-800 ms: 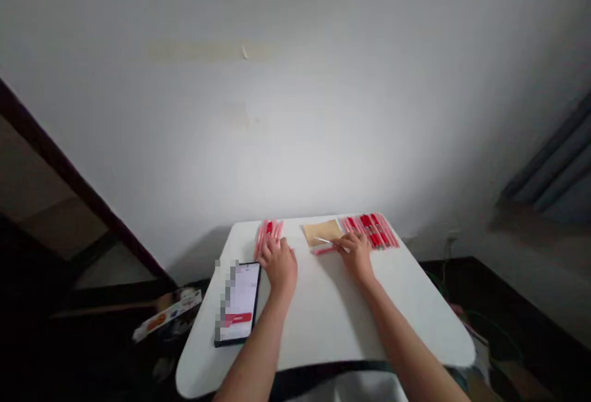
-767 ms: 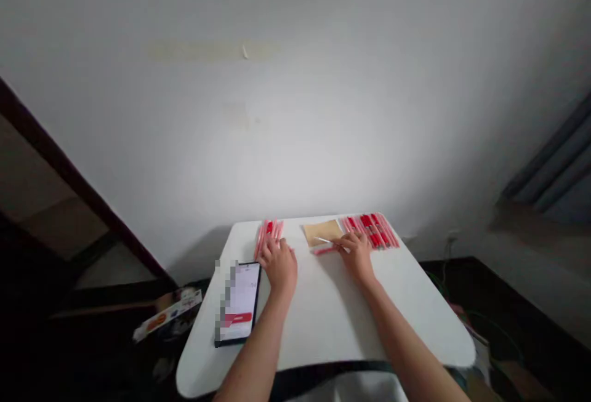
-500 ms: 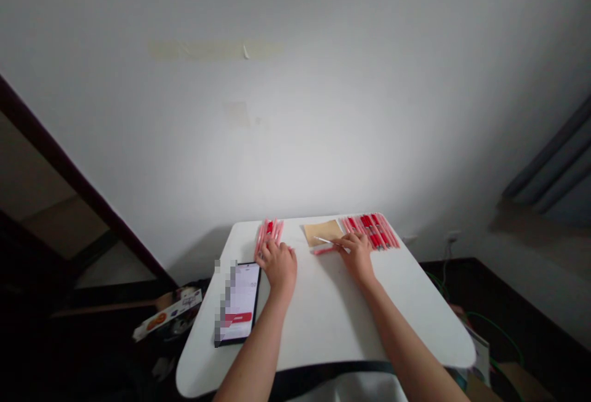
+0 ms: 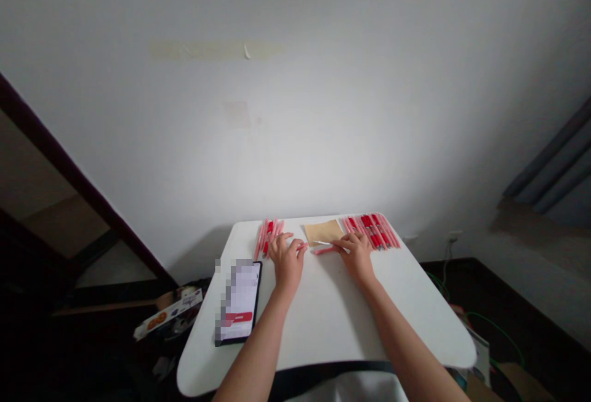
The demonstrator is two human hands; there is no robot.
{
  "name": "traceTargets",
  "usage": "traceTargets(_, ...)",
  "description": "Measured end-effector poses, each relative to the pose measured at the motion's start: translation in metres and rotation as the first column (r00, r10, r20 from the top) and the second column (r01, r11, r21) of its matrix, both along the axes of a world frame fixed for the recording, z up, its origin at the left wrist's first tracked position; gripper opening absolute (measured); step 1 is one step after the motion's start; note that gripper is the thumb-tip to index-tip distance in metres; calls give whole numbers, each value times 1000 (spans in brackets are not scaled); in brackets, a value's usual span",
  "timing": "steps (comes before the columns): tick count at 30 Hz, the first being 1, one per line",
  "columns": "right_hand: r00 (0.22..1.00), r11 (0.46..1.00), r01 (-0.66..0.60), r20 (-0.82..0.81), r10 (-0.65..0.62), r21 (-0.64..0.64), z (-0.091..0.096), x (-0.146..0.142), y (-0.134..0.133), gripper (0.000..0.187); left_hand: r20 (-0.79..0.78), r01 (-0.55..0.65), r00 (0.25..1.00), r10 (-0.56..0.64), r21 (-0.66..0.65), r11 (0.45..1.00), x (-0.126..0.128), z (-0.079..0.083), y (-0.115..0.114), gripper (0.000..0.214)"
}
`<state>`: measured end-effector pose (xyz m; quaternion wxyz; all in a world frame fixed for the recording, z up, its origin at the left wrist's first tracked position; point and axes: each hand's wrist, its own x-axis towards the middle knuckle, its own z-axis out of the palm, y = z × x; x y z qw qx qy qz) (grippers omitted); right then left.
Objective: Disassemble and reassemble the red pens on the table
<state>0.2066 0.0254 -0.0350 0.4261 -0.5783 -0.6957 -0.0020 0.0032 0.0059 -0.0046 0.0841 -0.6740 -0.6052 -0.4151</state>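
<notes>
Handling small pen parts over the white table (image 4: 332, 328) looks to be the step in hand, with the person's two hands apart, toward the far side. The right hand (image 4: 354, 254) has its fingers drawn narrow on a thin white rod (image 4: 322, 242), which points left along the near edge of a sheet of brown paper (image 4: 323, 230). A pink pen barrel (image 4: 325, 250) sits just on the near side of the rod, its right end at the fingers; whether they grip it too, I cannot tell. The left hand (image 4: 286, 265) seems to pinch a short pink piece (image 4: 302, 246) between thumb and forefinger, its other fingers spread toward the left bunch of pens (image 4: 269, 233). I judge that the next move calls for a light, steady pinch and careful aim, both parts being slim.

As for containers, the left bunch and the right row of pens (image 4: 372, 231) lie directly on the tabletop. The brown paper looks flat; whether it is a pouch holding anything cannot be told. A phone (image 4: 244, 303) lies near left.
</notes>
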Motion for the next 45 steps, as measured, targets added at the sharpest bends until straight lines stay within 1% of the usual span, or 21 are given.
traceTargets(6,1000,1000,-9,18,9,-11,4,-2,-3,17,6,54,998,-54,32,998,-1,3,-2,5)
traceTargets(10,999,1000,-27,24,27,-15,7,-4,-5,17,3,59,998,-59,39,998,-1,2,-2,5)
traceTargets(17,999,999,-34,37,34,-5,6,-5,-6,16,-15,55,998,-55,27,998,0,0,-1,6)
traceTargets(22,998,1000,-26,56,26,-4,7,-6,-7,16,-24,59,998,-58,32,998,0,2,-2,5)
traceTargets(32,995,999,-29,101,27,22,7,-7,-7,14,-86,94,992,-92,15,995,1,2,-2,6)
traceTargets(40,993,998,-55,106,53,12,15,-13,-13,17,-99,125,987,-125,-4,992,3,3,-3,8)
traceTargets(45,992,997,-75,98,75,0,15,-16,-14,15,-104,138,985,-138,-14,990,4,2,-3,9)
